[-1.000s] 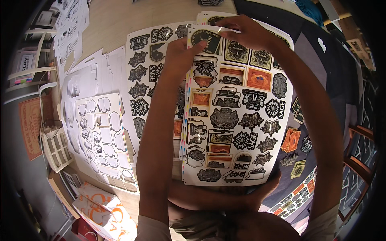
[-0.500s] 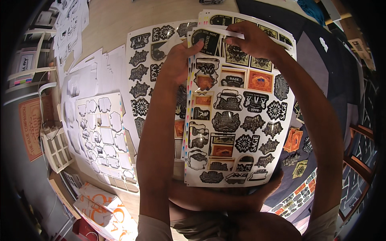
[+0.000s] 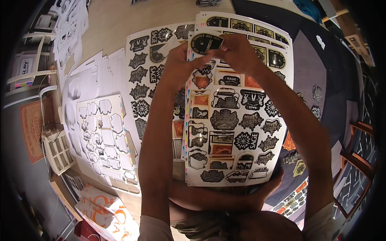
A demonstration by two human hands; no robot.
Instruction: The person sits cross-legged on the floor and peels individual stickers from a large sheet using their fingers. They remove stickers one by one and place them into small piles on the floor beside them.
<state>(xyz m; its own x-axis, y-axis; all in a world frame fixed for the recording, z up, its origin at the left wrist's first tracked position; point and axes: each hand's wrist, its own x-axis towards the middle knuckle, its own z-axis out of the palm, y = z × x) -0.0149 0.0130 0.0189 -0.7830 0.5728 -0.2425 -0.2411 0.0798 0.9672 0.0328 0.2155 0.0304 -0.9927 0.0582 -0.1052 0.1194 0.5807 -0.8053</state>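
On top of a stack before me lies a white sticker sheet (image 3: 259, 170), printed with black, yellow and orange designs. At its upper left corner is a black arch-shaped sticker (image 3: 203, 43). My right hand (image 3: 241, 54) is closed, pinching that sticker's right end between thumb and fingers. My left hand (image 3: 181, 66) is closed at the sheet's left edge. Its thumb lies along the sticker's lower edge, and its fingers are mostly hidden. The sticker appears slightly raised and tilted from the sheet.
Another printed sheet (image 3: 138, 60) lies left of the stack. Further left are a sheet with cut-out outlines (image 3: 106, 138) and scattered white paper (image 3: 96, 76). Loose orange stickers (image 3: 288, 142) and a yellow one (image 3: 299, 168) lie on dark cloth at the right. An orange-printed bag (image 3: 106, 209) sits lower left.
My right hand has moved down and left from the white strip it pinched onto the arch sticker; the strip no longer shows. My left thumb has moved lower. The sticker has shifted slightly.
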